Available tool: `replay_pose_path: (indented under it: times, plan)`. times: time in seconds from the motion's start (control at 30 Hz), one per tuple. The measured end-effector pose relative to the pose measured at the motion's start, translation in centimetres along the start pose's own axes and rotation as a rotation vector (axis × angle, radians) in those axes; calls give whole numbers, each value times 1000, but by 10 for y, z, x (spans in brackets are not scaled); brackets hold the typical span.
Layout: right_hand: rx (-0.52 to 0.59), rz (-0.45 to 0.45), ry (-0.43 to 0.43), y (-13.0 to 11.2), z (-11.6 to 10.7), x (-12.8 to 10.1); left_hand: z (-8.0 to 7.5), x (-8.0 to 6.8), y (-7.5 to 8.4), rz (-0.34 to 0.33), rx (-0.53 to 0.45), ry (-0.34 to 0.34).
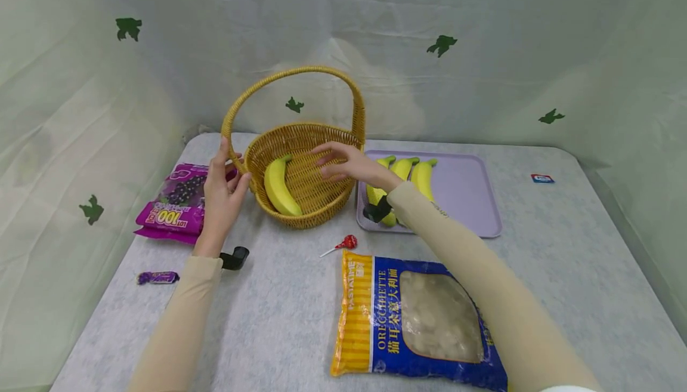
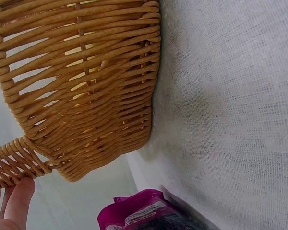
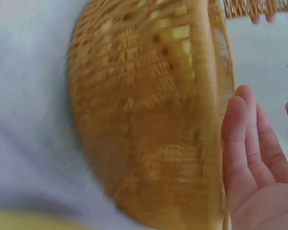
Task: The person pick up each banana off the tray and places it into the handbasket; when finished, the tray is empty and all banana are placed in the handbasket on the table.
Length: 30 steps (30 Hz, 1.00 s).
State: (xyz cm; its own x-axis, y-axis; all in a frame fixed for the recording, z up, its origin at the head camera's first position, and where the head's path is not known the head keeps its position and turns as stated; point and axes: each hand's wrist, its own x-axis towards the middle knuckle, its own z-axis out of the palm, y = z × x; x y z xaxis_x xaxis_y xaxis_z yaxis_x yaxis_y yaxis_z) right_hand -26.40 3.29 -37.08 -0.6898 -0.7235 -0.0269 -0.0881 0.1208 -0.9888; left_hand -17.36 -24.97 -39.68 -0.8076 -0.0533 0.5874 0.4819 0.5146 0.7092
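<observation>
A wicker basket (image 1: 322, 216) with a tall arched handle stands toward the back left of the table. One yellow banana (image 1: 279, 188) lies inside it. My left hand (image 1: 220, 198) grips the handle low on its left side, and in the left wrist view fingertips (image 2: 22, 191) show against the woven handle (image 2: 14, 163). Over the basket's right part my right hand (image 1: 354, 164) reaches in from the right, holding nothing, its fingers loosely extended. Three bananas (image 1: 423, 178) lie on the lilac tray (image 1: 469, 201) just right of the basket, partly behind my right wrist.
Left of the basket lies a purple candy bag (image 1: 174, 207), with a small wrapped candy (image 1: 157, 277) nearer me. In front of the basket is a red lollipop (image 1: 349, 241). A blue and yellow pasta bag (image 1: 386, 320) lies under my right forearm. A small packet (image 1: 542, 178) sits far right.
</observation>
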Motion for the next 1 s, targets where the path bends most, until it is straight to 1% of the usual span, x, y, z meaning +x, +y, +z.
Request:
replay_pose_path:
  times: [0.13,0.23,0.37,0.5,0.57,0.73,0.8,0.87,1.0]
  plan:
    - [14,-14,45,5,-24,-21,-1,-1,-1,-10,-3,1]
    - [30,-17,90,9,-42,-39,-2,-2,2,-28,-10,4]
    - [35,-3,159,18,-66,-64,-2,-2,15,-25,-33,6]
    - [15,29,242,30,-88,-91,-3,-1,26,-3,-52,6]
    - [-6,57,281,37,-98,-105,-3,0,24,1,-59,6]
    - [-79,143,357,53,-117,-137,-1,1,6,-11,-76,10]
    - [-85,167,374,58,-122,-146,-1,2,2,-14,-79,12]
    - [-87,189,382,62,-126,-153,-1,2,0,-14,-83,15]
    - [-86,219,352,67,-130,-162,-2,1,0,-18,-79,16]
